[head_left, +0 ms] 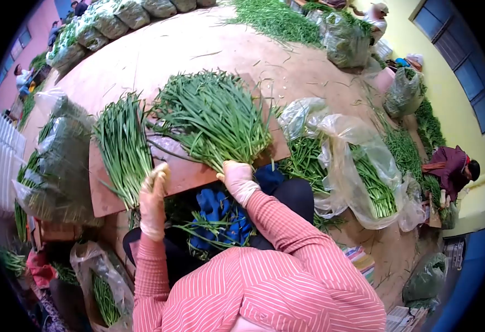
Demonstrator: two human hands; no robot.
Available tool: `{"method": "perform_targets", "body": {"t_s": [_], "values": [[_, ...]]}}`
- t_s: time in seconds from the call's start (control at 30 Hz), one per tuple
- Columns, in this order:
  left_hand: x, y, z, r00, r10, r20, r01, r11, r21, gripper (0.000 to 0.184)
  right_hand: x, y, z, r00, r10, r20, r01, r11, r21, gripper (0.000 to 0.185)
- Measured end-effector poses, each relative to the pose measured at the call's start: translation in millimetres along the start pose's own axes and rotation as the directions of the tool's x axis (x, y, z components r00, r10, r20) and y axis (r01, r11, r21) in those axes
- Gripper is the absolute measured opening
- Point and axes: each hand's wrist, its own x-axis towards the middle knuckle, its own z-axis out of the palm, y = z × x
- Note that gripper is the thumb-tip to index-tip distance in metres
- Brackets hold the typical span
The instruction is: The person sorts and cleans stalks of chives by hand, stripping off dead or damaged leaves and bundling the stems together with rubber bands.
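Observation:
A wide bunch of long green stalks (212, 113) lies fanned out on a reddish-brown board (179, 176) across my lap. My right hand (238, 178), in a pale glove, is closed around the lower ends of this bunch near the board's front edge. A narrower bunch (122, 144) lies on the board's left part. Beside its lower ends is my left hand (155, 193), also gloved and raised upright, its fingers bent; whether they pinch anything is too small to tell. A dark stem runs between the two bunches.
Clear plastic bags of greens stand at the left (68, 160) and right (372, 182). Blue cloth (212, 216) and loose stalks lie below the board. One person in dark red (453, 169) sits at the right; others are farther back among filled bags and heaps of greens (278, 22).

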Motion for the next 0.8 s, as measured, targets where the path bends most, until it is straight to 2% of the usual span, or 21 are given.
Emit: {"method": "perform_targets", "body": {"t_s": [0.07,0.13,0.2,0.27,0.33,0.4,0.47,0.53,0.63,0.73,0.77,0.8], "values": [[-11,-6,14,0.997,-0.014,0.071,0.016,1.000,-0.026,0.031,11,10,32,1.000,-0.019,-0.011,0.019,1.000,-0.003,0.027],[-16,-21,12,0.983,-0.142,0.114,0.147,0.988,-0.042,0.033,16,10,28,1.000,0.023,0.005,-0.023,0.998,-0.051,0.024],[-17,-31,8,0.964,-0.207,0.164,0.218,0.974,-0.054,0.035,12,3,9,0.993,0.114,0.035,-0.112,0.992,-0.054,0.023],[-18,-33,7,0.959,-0.220,0.179,0.236,0.969,-0.076,0.039,0,4,-14,0.999,0.003,-0.048,0.000,0.998,0.056,0.025],[-17,-34,6,0.941,-0.244,0.234,0.285,0.945,-0.161,0.041,-11,-4,-41,0.993,0.013,-0.114,0.000,0.993,0.115,0.026],[-19,-32,9,0.933,-0.252,0.258,0.299,0.940,-0.163,0.044,-25,-8,-56,0.981,-0.023,-0.193,0.061,0.979,0.193,0.028],[-22,-31,12,0.916,-0.242,0.319,0.302,0.941,-0.153,0.047,-43,-19,-71,0.990,0.028,-0.139,0.031,0.915,0.403,0.027],[-27,-44,12,0.888,-0.228,0.399,0.330,0.920,-0.211,0.049,-61,-26,-65,0.997,0.057,-0.046,-0.028,0.877,0.479,0.026],[-31,-42,27,0.830,-0.350,0.434,0.492,0.826,-0.275,0.050,-82,-29,-56,0.992,0.034,0.121,-0.085,0.889,0.449,0.027],[-41,-50,35,0.801,-0.348,0.486,0.561,0.718,-0.411,0.050,-101,-37,-56,0.981,0.007,0.196,-0.095,0.890,0.447,0.028],[-42,-55,37,0.788,-0.343,0.512,0.582,0.687,-0.435,0.048,-108,-40,-55,0.988,-0.030,0.150,-0.037,0.907,0.420,0.029],[-48,-53,38,0.789,-0.328,0.520,0.588,0.650,-0.481,0.047,-113,-43,-56,0.984,-0.042,0.175,-0.040,0.896,0.442,0.029]]}}
